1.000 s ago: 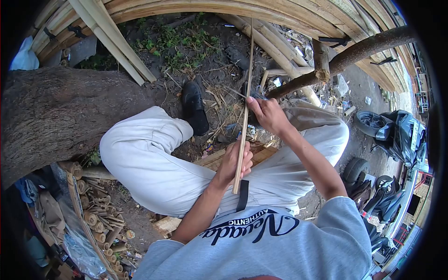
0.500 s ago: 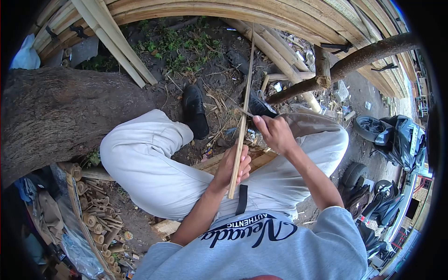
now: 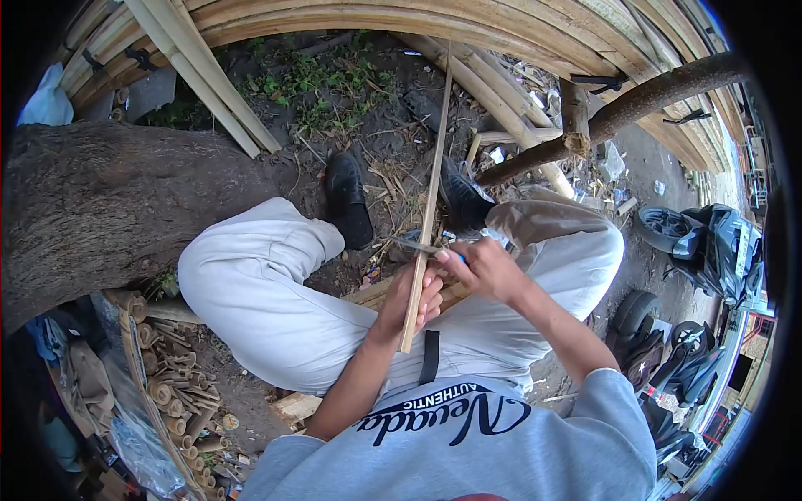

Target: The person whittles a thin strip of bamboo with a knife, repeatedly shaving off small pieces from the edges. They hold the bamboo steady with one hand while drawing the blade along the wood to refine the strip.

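A long, narrow bamboo strip runs from my lap out past my shoes, its near end between my thighs. My left hand is wrapped around it close to that end. My right hand is closed on the handle of a knife, and a bit of blue shows at the grip. The blade lies across the strip, touching it just beyond my left fingers. Part of the handle is hidden by my right fingers.
On the left lies a thick tree trunk, with stacked bamboo pieces below it. Long bamboo slats arch across the top. A wooden pole slants at the upper right, and a motorcycle stands on the right.
My right hand has drawn the knife along the strip toward my body, close to my left hand. The strip has shifted slightly left, while my left hand keeps its hold.
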Motion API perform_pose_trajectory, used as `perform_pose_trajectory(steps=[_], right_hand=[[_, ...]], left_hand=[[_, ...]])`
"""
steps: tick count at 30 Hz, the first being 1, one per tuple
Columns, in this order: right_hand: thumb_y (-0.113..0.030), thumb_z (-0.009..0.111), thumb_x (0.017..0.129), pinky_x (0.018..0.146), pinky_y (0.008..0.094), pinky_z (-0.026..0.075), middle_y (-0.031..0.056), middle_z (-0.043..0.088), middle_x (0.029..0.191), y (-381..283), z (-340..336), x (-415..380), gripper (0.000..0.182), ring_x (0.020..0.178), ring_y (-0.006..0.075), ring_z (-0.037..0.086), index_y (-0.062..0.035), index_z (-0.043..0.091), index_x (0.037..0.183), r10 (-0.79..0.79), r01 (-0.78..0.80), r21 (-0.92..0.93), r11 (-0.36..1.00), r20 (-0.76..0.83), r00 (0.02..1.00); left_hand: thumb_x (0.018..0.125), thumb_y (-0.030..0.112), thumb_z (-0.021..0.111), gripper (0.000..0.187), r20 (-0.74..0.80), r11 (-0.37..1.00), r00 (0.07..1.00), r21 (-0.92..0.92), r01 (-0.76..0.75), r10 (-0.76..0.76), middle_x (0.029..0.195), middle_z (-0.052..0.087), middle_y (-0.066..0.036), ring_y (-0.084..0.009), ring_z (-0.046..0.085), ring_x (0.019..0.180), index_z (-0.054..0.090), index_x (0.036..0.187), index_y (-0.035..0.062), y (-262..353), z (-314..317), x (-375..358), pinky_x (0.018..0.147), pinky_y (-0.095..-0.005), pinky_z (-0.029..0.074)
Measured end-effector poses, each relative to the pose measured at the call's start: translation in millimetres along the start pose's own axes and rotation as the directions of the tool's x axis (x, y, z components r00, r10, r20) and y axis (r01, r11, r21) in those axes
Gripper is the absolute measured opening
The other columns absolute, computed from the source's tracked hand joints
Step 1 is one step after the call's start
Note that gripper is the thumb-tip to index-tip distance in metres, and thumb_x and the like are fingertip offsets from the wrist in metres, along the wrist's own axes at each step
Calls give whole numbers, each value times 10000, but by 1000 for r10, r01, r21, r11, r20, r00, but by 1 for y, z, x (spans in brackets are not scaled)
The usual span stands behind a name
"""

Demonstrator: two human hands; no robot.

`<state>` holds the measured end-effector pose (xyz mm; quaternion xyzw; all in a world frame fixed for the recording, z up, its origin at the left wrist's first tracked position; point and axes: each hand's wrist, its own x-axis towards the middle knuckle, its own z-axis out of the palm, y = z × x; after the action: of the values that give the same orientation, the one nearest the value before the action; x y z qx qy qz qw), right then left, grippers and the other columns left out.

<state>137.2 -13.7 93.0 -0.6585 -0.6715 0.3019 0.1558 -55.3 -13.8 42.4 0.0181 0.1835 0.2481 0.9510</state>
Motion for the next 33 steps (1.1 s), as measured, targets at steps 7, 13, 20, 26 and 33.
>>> perform_pose_trajectory(steps=[7,13,20,26,33], right_hand=[[-476,530,1005,539,517,478,228,576,572,33,-1,13,545,570,443,605,-28,618,707,94,-115,-104,988,-193,977],[-457,465,1043,550,480,445,241,520,559,40,4,27,579,551,444,568,19,617,751,229,-186,141,972,-426,875],[-431,495,1033,525,413,393,172,455,525,34,38,22,586,490,243,404,65,589,736,356,-210,399,893,-338,871],[-386,590,997,492,378,367,126,466,530,23,33,24,520,504,154,376,47,595,709,326,-187,415,890,-295,898],[-340,601,1006,484,365,341,101,413,529,22,39,36,502,534,150,320,51,544,696,295,-123,406,905,-395,870]], left_hand=[[1096,411,329,383,-100,959,995,282,18,11,527,377,36,-49,328,361,440,854,135,-6,15,6,333,-194,259],[1072,527,336,516,-284,926,959,359,117,-11,524,353,39,-66,339,382,465,787,116,-6,18,11,364,-234,295],[1081,502,306,575,-174,412,948,910,51,266,612,498,-42,-163,520,523,525,818,40,-17,-5,15,527,-329,443],[1099,391,288,574,28,131,916,987,-88,399,636,510,-224,-397,532,627,511,798,-45,-6,10,15,646,-468,422],[1097,408,294,623,-32,202,919,978,-53,393,612,461,-245,-388,445,587,467,734,-66,14,13,35,637,-472,404]])
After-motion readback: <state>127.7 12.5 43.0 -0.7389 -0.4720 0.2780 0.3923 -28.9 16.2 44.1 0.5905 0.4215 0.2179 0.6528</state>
